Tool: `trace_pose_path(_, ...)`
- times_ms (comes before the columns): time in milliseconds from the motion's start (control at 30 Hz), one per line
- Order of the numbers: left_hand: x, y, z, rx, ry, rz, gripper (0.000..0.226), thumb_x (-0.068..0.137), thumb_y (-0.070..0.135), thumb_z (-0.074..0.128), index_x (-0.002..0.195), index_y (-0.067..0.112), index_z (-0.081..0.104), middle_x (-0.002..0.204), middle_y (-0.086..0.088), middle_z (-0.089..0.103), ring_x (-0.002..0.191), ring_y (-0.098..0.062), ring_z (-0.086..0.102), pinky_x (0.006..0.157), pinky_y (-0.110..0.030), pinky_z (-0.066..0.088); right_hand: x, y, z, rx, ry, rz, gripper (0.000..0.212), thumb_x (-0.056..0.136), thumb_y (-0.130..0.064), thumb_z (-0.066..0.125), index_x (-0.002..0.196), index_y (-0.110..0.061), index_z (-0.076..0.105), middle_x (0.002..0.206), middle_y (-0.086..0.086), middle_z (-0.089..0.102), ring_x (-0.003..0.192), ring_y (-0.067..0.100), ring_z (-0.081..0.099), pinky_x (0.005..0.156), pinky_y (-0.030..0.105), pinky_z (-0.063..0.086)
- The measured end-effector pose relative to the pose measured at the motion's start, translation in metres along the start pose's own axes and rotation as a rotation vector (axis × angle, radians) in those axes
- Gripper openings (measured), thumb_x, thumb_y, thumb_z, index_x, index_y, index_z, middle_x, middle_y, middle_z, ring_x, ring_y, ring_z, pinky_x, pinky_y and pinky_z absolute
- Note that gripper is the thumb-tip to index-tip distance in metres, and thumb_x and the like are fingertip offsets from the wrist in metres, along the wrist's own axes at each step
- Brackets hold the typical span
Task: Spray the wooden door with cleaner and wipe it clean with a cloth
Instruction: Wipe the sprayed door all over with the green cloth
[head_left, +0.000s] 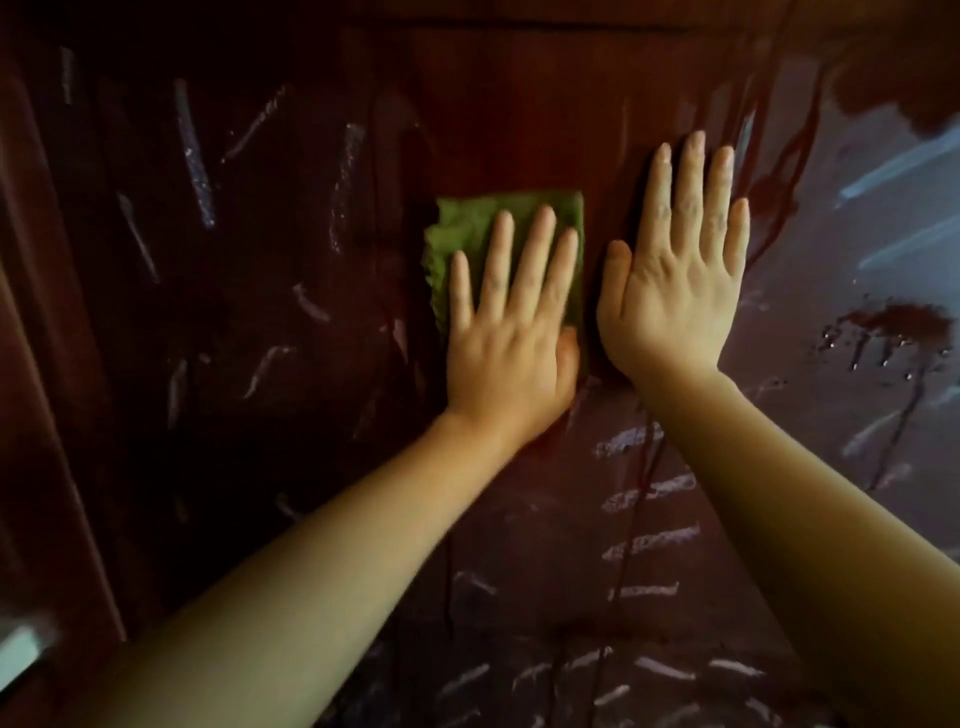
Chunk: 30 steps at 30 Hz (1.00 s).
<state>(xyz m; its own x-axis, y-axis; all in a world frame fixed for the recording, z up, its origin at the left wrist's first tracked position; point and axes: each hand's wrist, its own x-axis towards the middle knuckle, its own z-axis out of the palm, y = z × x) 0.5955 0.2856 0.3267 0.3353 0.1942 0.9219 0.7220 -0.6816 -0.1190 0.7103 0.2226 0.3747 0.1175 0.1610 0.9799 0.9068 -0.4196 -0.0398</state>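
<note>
A dark reddish-brown wooden door (270, 322) fills the view, streaked with white chalk-like marks and wet drips. A folded green cloth (467, 228) lies flat against the door at the centre. My left hand (511, 332) presses on the cloth with straight, spread fingers. Just right of the cloth, my right hand (680, 270) lies flat on the bare door, fingers straight and pointing up. No spray bottle is in view.
Wet spray patches with running drops (883, 332) sit on the door's right side. White marks in rows (649, 540) run down the lower middle. A pale metal door handle (21, 649) shows at the lower left edge.
</note>
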Motion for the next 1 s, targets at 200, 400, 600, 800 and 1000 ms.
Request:
trace_pose_path(200, -0.105, 0.005, 0.03, 0.075, -0.204, 0.248, 0.073, 0.089, 0.042, 0.054, 0.154, 0.023, 0.027, 0.164, -0.002, 0.021, 0.15, -0.029, 0.017, 0.121, -0.053, 0.006, 0.002, 0.0, -0.003, 0.002, -0.016, -0.025, 0.068, 0.099, -0.036, 0.031, 0.158, -0.012, 0.008, 0.166, 0.012, 0.006, 0.153, 0.031, 0.003, 0.123, 0.046, 0.005)
trace_pose_path(400, 0.043, -0.064, -0.028, 0.08, -0.025, -0.143, 0.076, 0.09, 0.043, 0.035, 0.158, 0.019, 0.013, 0.167, -0.004, 0.011, 0.154, -0.029, 0.007, 0.122, -0.054, 0.01, 0.002, 0.0, 0.0, 0.029, -0.016, -0.009, 0.069, 0.099, -0.035, 0.035, 0.158, -0.012, 0.007, 0.166, 0.011, 0.004, 0.153, 0.031, 0.001, 0.123, 0.048, 0.005)
trace_pose_path(600, 0.072, -0.181, -0.048, -0.042, 0.097, -0.695, 0.073, 0.093, 0.041, 0.026, 0.159, 0.018, 0.005, 0.167, -0.004, 0.0, 0.154, -0.028, 0.0, 0.122, -0.056, 0.009, 0.002, -0.003, 0.001, 0.05, -0.016, 0.013, 0.068, 0.1, -0.032, 0.037, 0.158, -0.011, 0.007, 0.166, 0.013, 0.003, 0.153, 0.032, -0.001, 0.123, 0.05, 0.003)
trace_pose_path(800, 0.018, -0.158, -0.027, -0.106, 0.054, -0.784, 0.075, 0.091, 0.037, 0.025, 0.159, 0.014, 0.004, 0.167, -0.008, -0.001, 0.154, -0.032, -0.003, 0.121, -0.061, 0.007, 0.001, -0.016, 0.001, 0.053, 0.0, 0.089, 0.07, 0.098, -0.029, 0.038, 0.158, -0.009, 0.008, 0.166, 0.014, 0.004, 0.153, 0.033, -0.001, 0.123, 0.051, 0.002)
trace_pose_path(1000, 0.029, -0.04, -0.02, 0.067, -0.075, 0.055, 0.077, 0.089, 0.042, 0.043, 0.158, 0.02, 0.016, 0.167, -0.004, 0.009, 0.154, -0.03, 0.003, 0.122, -0.056, 0.005, 0.004, -0.03, -0.001, 0.115, 0.014, 0.169, 0.073, 0.095, -0.029, 0.042, 0.158, -0.009, 0.011, 0.165, 0.014, 0.006, 0.152, 0.034, 0.0, 0.123, 0.053, 0.003)
